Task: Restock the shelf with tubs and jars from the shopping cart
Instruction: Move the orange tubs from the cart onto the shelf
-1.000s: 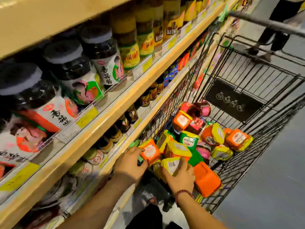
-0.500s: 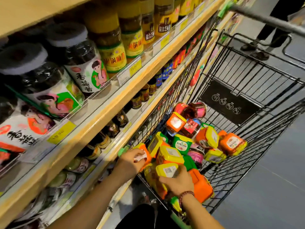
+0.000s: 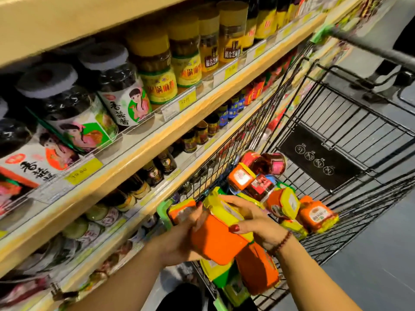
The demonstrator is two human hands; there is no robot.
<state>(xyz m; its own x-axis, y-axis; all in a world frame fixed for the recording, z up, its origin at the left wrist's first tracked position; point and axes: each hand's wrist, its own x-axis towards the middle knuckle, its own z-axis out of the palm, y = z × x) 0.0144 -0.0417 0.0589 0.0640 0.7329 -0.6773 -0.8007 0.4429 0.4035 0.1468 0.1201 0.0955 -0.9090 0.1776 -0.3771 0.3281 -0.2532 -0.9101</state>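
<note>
Well, the black wire shopping cart (image 3: 350,117) beside the wooden shelf (image 3: 139,151) holds a loose heap. There are squarish orange tubs with yellow lids (image 3: 316,216), a glass jar of red sauce (image 3: 271,163) lying on its side, and a red-labelled jar (image 3: 261,187) tipped among them. Both my hands hold one large orange tub (image 3: 215,241) tilted above the cart's near left corner, close to the shelf edge. My left hand (image 3: 179,239) cups its side and underside, fingers curled up toward the rim. A smaller orange tub (image 3: 180,212) sits against those fingers, though I cannot tell whether I grip it too. My right hand (image 3: 253,223) wraps the other side, thumb pressed on the edge of the yellow lid (image 3: 224,212) and fingers spread across the lid's top. A string of dark beads (image 3: 280,242) circles that wrist. The tub is smooth plastic with rounded corners, and a second orange tub (image 3: 258,268) lies under it in the cart. On the shelf stand round dark jars with ribbed white lids (image 3: 116,86) and tall yellow-lidded jars (image 3: 155,70).
</note>
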